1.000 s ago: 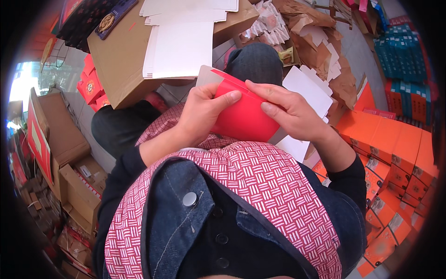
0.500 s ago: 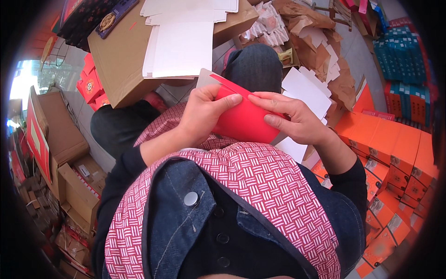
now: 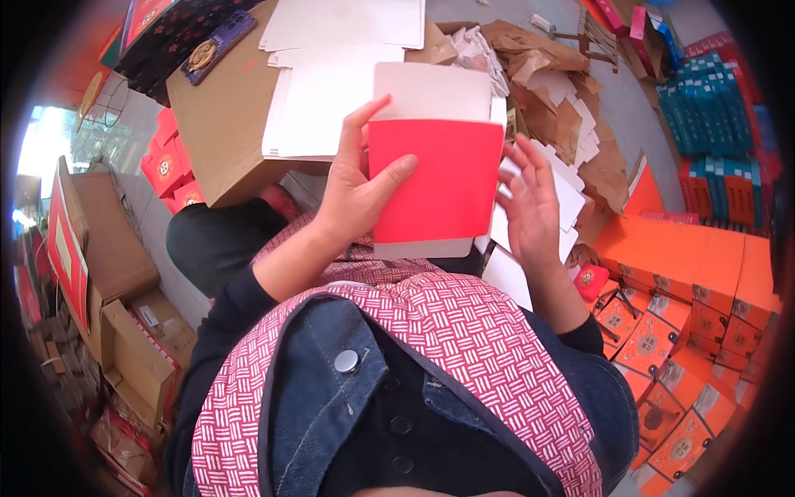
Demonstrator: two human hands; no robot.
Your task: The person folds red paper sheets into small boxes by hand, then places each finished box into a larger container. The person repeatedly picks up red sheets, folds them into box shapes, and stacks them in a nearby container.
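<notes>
At centre frame, above the lap, a red card [image 3: 435, 178] stands upright in the left hand [image 3: 352, 195].

Its long axis runs from 12 to 6 o'clock, a white flap showing at the top edge and a white strip along the bottom. The left hand grasps it from 9 o'clock, thumb pressed across the red face and forefinger raised along the left edge. The right hand [image 3: 530, 207] sits at 3 o'clock, released and empty, fingers spread just beside the right edge; whether they touch it cannot be told. The left hand is the nearer, being in contact. Behind, at 12 o'clock, white sheets [image 3: 331, 74] lie on a brown carton [image 3: 219, 124]. Orange boxes [image 3: 687, 273] crowd the floor at 4 o'clock, blue packs [image 3: 716, 108] at 2.
</notes>
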